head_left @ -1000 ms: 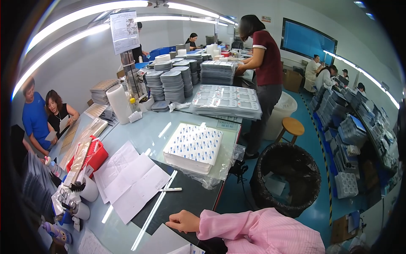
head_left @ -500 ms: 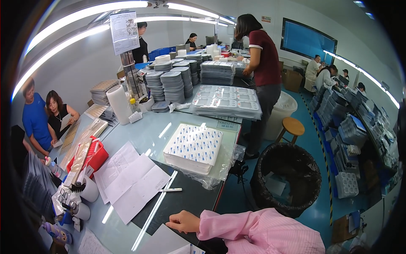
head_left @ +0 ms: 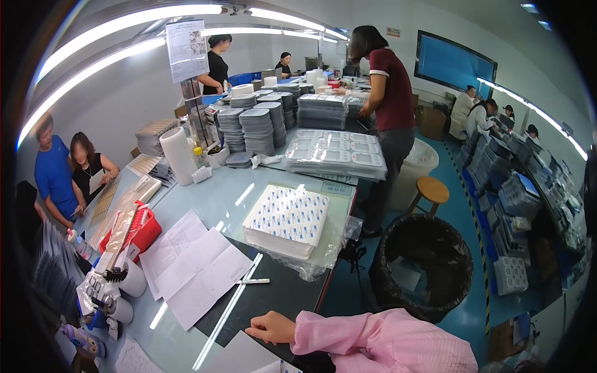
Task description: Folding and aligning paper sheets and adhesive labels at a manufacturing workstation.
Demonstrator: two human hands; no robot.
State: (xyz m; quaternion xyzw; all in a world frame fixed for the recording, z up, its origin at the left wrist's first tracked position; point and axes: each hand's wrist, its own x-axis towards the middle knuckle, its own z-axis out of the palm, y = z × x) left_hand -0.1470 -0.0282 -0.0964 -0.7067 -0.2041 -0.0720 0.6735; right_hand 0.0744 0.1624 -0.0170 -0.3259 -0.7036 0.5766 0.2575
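My right hand (head_left: 272, 327), in a pink sleeve, rests low on the bench with its fingers curled closed. Its fingertips touch or lie just above the corner of a white sheet (head_left: 244, 353). Whatever is inside the fingers, if anything, is hidden. Beyond the hand lies a short white strip (head_left: 254, 281) on the dark mat (head_left: 233, 304). Farther off sits a thick stack of white square sheets with blue print (head_left: 287, 214), on clear plastic wrap (head_left: 311, 268). Loose white papers (head_left: 198, 267) spread out left of the mat. My left hand is out of view.
A red basket (head_left: 144, 235) and a white roll (head_left: 177, 156) stand on the left. Grey stacks (head_left: 256, 130) and wrapped trays (head_left: 336, 155) fill the far bench. A black-lined bin (head_left: 423, 264) and a stool (head_left: 432, 189) stand right of the bench. Several people are around, one standing close by (head_left: 393, 87).
The view has shifted slightly. A person in black at the back now shows more fully beside the hanging notice. My right hand stays in the same place and pose.
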